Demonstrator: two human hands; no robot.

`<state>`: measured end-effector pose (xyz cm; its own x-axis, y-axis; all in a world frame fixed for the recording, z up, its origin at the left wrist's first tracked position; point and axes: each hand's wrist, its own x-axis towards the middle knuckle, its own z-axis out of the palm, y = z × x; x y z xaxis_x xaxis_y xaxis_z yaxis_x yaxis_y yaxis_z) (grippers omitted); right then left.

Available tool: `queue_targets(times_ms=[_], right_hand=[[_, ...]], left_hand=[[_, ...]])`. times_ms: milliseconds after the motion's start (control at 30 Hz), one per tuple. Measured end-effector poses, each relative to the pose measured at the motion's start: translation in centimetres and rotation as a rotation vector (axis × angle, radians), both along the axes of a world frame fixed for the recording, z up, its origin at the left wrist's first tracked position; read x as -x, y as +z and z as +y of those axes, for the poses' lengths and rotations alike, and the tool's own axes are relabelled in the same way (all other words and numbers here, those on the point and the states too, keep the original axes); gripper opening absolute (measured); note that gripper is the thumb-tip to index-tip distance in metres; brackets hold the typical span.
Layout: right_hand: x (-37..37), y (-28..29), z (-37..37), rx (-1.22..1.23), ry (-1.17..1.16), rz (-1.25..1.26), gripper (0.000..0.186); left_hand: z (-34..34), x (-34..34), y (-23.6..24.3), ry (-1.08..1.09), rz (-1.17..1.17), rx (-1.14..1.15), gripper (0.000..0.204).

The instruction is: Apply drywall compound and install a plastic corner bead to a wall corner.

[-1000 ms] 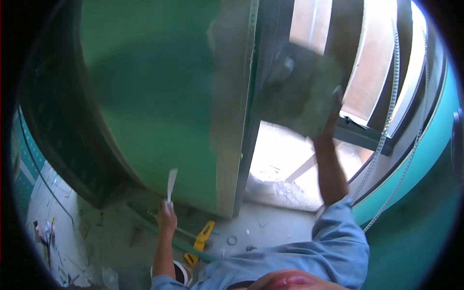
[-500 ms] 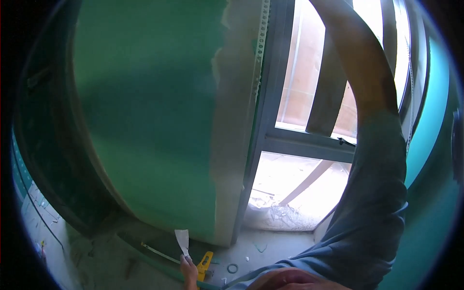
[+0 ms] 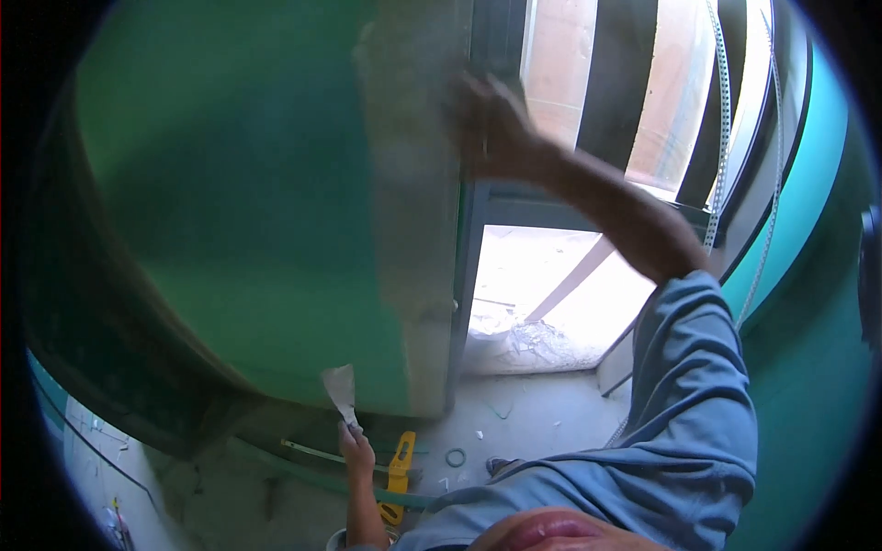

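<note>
My left hand point(image 3: 354, 444) is closed round the handle of a putty knife point(image 3: 340, 387), its wide pale blade pointing up in front of the green wall board point(image 3: 248, 230). Raised high, my right hand point(image 3: 491, 124) is at the board's right edge, over the grey plaster band point(image 3: 418, 211). Motion blurs it, but the fingers look spread and I see nothing in them. Whether it touches the plaster I cannot tell.
Right of the wall is a framed window point(image 3: 551, 207). Two perforated strips, one a corner bead point(image 3: 721, 119), hang farther right. On the floor lie a yellow tool with cut-outs point(image 3: 398, 473), a green ring point(image 3: 455, 456) and a long thin strip point(image 3: 322, 455). A bucket rim point(image 3: 336, 540) shows below.
My right arm has come down and left from the window to the wall edge. The perforated strip seen along that edge no longer shows there. Two strips now show at right, where one did.
</note>
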<state>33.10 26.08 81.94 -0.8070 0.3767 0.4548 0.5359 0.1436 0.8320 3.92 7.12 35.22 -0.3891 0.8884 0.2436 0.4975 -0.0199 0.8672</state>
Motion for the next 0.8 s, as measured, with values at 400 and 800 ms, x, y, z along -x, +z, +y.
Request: queue_targets(times_ms=[400, 800], right_hand=[[1.4, -31.5, -3.6, 0.442, -0.027, 0.052, 0.041], [1.5, -36.1, -9.5, 1.281, 0.05, 0.893, 0.099]], left_hand=[[-13.2, 1.9, -1.8, 0.188, -0.065, -0.026, 0.035], [-18.7, -0.9, 4.3, 0.244, -0.776, 0.19, 0.021]])
